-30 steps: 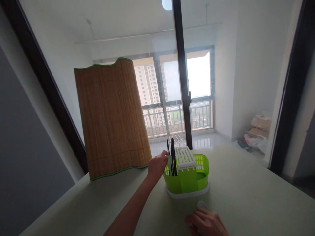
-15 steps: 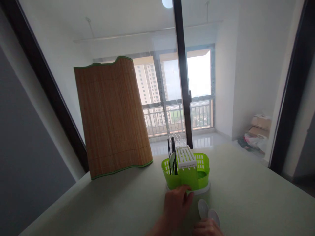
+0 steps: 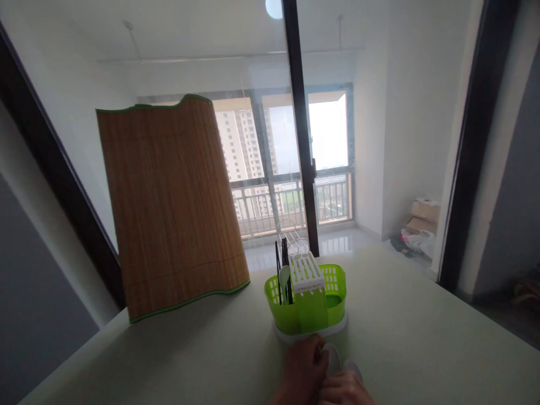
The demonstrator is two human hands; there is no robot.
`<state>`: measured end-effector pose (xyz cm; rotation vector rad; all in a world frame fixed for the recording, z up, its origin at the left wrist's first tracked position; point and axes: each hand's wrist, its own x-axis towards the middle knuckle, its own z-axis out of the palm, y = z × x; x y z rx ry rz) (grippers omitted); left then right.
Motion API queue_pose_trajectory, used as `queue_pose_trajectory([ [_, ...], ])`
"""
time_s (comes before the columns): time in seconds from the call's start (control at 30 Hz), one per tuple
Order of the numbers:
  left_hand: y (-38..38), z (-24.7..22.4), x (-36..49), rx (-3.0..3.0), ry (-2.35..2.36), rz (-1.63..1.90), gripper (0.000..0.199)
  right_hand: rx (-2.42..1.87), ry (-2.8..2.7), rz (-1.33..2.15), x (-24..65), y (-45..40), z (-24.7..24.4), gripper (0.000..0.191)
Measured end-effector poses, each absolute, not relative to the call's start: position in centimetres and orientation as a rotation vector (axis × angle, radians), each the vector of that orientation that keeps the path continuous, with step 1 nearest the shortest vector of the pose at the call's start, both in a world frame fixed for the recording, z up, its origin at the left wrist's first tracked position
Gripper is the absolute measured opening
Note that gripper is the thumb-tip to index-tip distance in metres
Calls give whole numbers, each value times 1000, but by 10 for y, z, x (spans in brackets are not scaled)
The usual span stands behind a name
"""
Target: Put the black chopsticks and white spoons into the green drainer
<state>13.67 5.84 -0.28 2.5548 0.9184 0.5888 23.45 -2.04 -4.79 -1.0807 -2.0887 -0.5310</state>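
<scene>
Two white spoons (image 3: 333, 359) stick up, bowls upward, from my right hand (image 3: 343, 388), whose fingers are closed around their lower parts. The second spoon (image 3: 353, 368) is just to the right, partly hidden. My left hand (image 3: 301, 365) is closed, with its thumb and fingers at the edge of the left spoon's bowl. Just beyond the hands stands a green plastic utensil basket (image 3: 313, 315) on a white base. Black chopsticks (image 3: 278, 270) and a pale green spoon (image 3: 284, 278) stand in its left compartment. A white slotted rack (image 3: 306, 271) tops its middle.
A bamboo mat (image 3: 172, 208) with green edging stands upright at the table's left. The pale table (image 3: 405, 337) reaches toward a dark-framed glass door (image 3: 300, 124). Cardboard boxes and bags (image 3: 419, 228) lie on the floor beyond, at the right.
My left hand has moved from the basket's front to the left spoon and closed at its bowl. My right hand still holds the spoons. The view has shifted slightly right.
</scene>
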Motion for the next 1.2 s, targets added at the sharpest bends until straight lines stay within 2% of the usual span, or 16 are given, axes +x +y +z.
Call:
queue_pose_trajectory([
  [0.13,61,46,114,2573,946,752,16,-1036,-1976,-635,233,-25,-28,60],
  [0.27,59,84,93,2652,881,1003,10,-1227,-1855,-466,235,-31,-20,35],
  [0.4,51,91,85,2806,752,1150,8,-1481,-1716,-216,238,-33,-24,13],
  [0.57,41,91,85,2919,684,1141,10,-1587,-1692,-107,240,-32,-26,23],
  [0.67,39,94,83,2953,694,1119,10,-1500,-1816,-215,237,-28,-34,6],
  [0.8,37,96,82,3023,684,1117,11,-1377,-1784,-479,232,-16,-57,42],
  [0.93,35,97,83,3065,688,1108,12,-1295,-1756,-500,230,-11,-70,56],
  [1.0,34,99,81,3077,687,1098,13,-1288,-1766,-495,231,-13,-70,56],
  [1.1,35,110,71,3061,704,1147,14,-1321,-1815,-495,233,-14,-70,47],
  [1.2,43,132,53,2971,816,1440,13,-1305,-1837,-518,234,-14,-69,41],
])
